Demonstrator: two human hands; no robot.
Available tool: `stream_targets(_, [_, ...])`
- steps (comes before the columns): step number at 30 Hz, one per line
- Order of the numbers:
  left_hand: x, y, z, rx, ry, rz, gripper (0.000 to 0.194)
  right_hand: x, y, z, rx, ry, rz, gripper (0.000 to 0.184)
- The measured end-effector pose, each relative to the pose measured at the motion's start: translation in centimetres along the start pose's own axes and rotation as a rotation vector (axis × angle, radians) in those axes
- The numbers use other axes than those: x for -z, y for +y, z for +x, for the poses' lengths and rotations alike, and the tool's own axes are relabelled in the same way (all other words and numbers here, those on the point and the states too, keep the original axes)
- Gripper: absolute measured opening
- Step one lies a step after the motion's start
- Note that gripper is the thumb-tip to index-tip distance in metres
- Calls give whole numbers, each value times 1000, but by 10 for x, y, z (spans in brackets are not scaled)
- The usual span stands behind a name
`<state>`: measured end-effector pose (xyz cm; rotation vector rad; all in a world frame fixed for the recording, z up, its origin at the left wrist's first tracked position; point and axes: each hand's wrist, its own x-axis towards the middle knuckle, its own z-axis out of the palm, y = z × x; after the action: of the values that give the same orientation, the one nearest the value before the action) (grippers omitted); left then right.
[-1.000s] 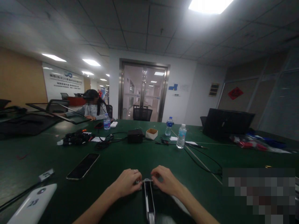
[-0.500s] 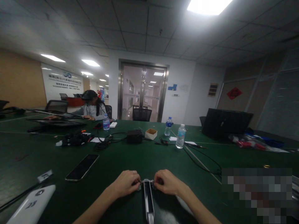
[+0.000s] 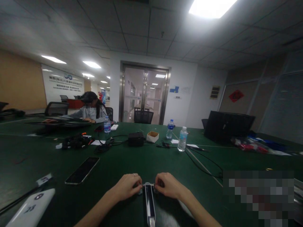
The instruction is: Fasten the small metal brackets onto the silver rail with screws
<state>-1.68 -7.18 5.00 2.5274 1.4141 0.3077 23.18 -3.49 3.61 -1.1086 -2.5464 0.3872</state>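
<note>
A long, narrow, silver-edged object with a dark middle lies on the green table, pointing toward me. Its far end has a short crosspiece with a small piece on each side. My left hand is closed in a pinch at the left side piece. On the opposite side, my right hand pinches the right one. Fingers mostly cover both small pieces, so their kind is hidden. Left of my hands lies a black-screened phone.
A white power bank marked 28 sits front left with a cable. Farther back are a black box, a small open carton, water bottles and loose cables. A person sits at the far left. The right front is pixelated.
Both hands keep their pinch at the far end of the narrow object. The whole view has shifted very slightly; nothing else has visibly moved.
</note>
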Motion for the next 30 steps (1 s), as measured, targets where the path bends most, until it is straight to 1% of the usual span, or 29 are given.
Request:
stream_targets(4, [0, 1, 0, 9, -1, -1, 17, 0, -1, 0, -18, -12, 8, 12])
stream_targets(12, [-6, -8, 2, -27, 18, -83, 16, 2, -5, -1, -11, -10, 20, 11])
stream_targets(17, [-1, -5, 0, 19, 0, -121, 15, 3, -6, -1, -19, -22, 20, 11])
stream_targets(25, [-1, -4, 1, 45, 27, -87, 11, 2, -4, -1, -1, -14, 22, 11])
stream_targets(30, [0, -3, 2, 47, 29, -74, 15, -1, -1, 0, 6, -2, 8, 10])
